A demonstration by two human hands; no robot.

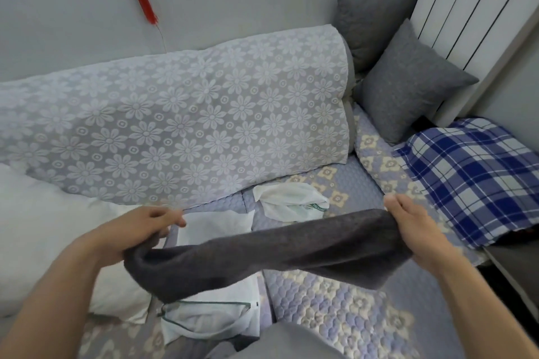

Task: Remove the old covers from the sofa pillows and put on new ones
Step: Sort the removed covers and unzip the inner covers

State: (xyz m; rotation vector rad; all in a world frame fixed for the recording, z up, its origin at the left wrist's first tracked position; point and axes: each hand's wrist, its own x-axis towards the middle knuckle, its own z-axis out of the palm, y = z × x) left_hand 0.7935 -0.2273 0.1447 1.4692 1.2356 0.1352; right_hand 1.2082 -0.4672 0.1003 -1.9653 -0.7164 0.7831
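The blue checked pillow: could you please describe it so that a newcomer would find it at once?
Start at the white ribbed radiator in the right corner. Two grey pillows lean below it, and the blue checked pillow lies flat just in front of them. It alone has a blue and white plaid cover.

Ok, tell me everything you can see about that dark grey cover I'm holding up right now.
The dark grey cover looks like soft, slightly fuzzy woven fabric, plain with no pattern. It is empty and limp, stretched sideways in the air above the quilted sofa seat. The left hand grips its bunched left end, the right hand pinches the right end. The middle sags and folds over itself. Nothing else touches it; white fabric pieces lie beneath. No zipper or opening is visible.
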